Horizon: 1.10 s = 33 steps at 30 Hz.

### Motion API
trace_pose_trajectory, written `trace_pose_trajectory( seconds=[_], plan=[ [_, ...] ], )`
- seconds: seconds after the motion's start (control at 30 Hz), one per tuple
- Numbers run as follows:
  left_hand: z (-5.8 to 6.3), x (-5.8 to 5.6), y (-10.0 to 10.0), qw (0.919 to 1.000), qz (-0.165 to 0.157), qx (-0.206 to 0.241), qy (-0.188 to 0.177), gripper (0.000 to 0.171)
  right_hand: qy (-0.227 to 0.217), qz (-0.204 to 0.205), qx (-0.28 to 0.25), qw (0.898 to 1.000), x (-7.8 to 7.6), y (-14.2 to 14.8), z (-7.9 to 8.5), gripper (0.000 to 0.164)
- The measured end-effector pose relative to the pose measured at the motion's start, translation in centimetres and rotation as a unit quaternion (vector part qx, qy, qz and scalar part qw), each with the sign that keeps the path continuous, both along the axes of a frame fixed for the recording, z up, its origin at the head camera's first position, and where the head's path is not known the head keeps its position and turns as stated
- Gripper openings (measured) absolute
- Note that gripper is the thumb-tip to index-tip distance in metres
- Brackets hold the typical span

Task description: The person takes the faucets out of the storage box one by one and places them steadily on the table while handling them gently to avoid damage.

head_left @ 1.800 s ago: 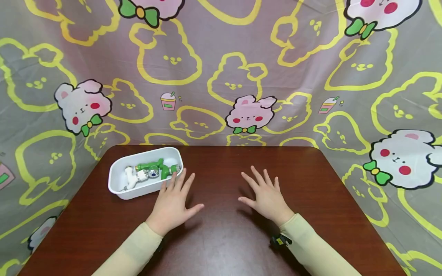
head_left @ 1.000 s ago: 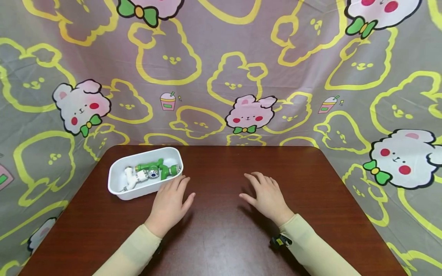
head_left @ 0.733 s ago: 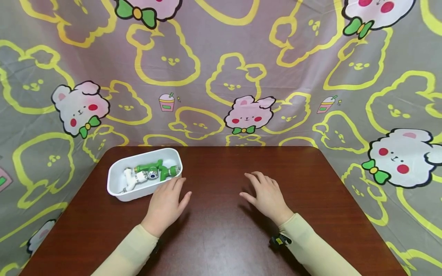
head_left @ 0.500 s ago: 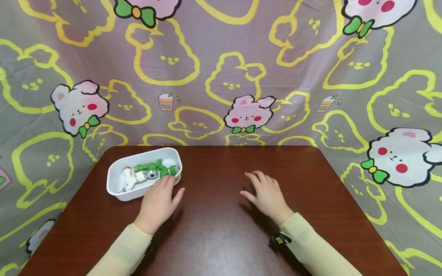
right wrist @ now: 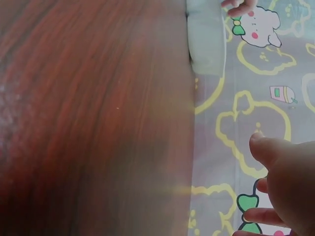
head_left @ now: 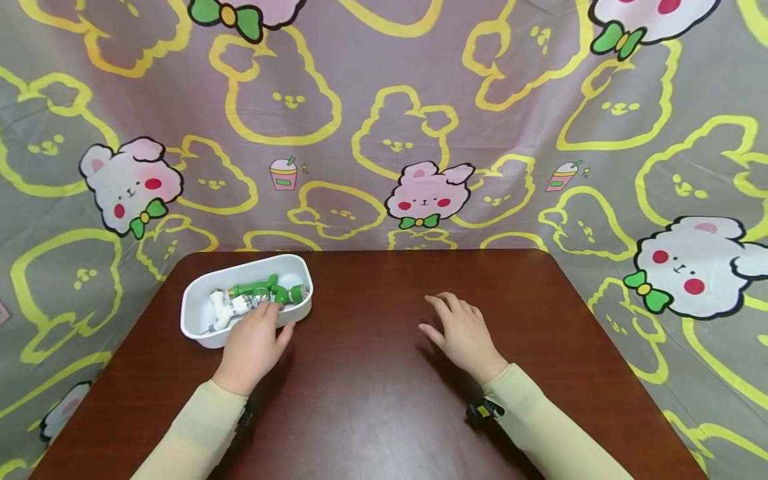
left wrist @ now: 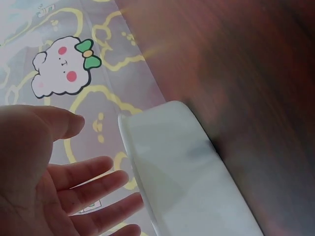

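My left hand [head_left: 252,350] hovers at the near rim of a white plastic tub [head_left: 201,339], fingers loosely extended and holding nothing. In the left wrist view its spread fingers [left wrist: 93,189] are beside the wall of the tub [left wrist: 187,167]. Inside the tub lie a white tap [head_left: 221,312], a green tap [head_left: 249,288] and another green tap [head_left: 291,293]; the hand partly hides these. My right hand [head_left: 465,337] is held over the middle right of the table, relaxed and touching nothing. Its thumb [right wrist: 263,147] shows in the right wrist view.
The dark brown wooden table [head_left: 372,400] has rounded far corners. A patterned cloth curtain [head_left: 360,133] with rabbit drawings stands behind and along both sides. A black strap device [head_left: 485,412] sits at my right wrist.
My left hand has moved left along the near side of the tub, and its spread fingers have relaxed. My right fingers have bent slightly; that hand stays in place. The tub has not moved.
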<state>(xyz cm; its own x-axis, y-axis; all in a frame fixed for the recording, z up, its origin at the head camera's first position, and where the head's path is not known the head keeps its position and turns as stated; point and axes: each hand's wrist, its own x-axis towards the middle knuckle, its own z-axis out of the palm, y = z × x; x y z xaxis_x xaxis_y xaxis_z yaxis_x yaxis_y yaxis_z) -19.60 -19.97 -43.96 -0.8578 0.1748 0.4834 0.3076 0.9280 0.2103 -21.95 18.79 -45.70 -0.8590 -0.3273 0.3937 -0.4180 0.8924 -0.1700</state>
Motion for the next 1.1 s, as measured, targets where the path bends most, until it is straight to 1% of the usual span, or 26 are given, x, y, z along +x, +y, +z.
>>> trace_pose_trajectory(
  seconds=[0.23,0.4,0.6,0.67,0.9,1.1],
  plan=[
    [0.2,-0.9,-0.5,0.9999,0.007,-0.002,-0.009,0.029,-0.004,-0.009,-0.002,1.0,-0.3,0.1,0.3,0.058],
    [0.2,-1.4,-0.8,0.9999,0.002,-0.01,-0.013,0.02,-0.007,-0.009,-0.002,1.0,-0.3,0.3,0.2,0.057],
    [0.5,-1.9,-1.2,0.9987,-0.005,-0.012,-0.049,0.011,-0.002,-0.007,0.004,1.0,-0.4,0.6,0.1,0.057],
    [0.5,-2.1,-1.3,0.9984,-0.007,-0.009,-0.055,0.009,-0.004,-0.007,0.005,1.0,-0.4,0.7,0.1,0.056],
    [0.1,-2.7,-1.6,0.9988,-0.012,-0.002,-0.048,0.005,-0.003,-0.008,0.008,1.0,-0.5,0.8,0.0,0.055],
    [0.0,-2.9,-1.6,0.9981,-0.012,0.001,-0.06,0.002,-0.001,-0.008,0.004,1.0,-0.7,0.9,-0.1,0.055]
  ],
)
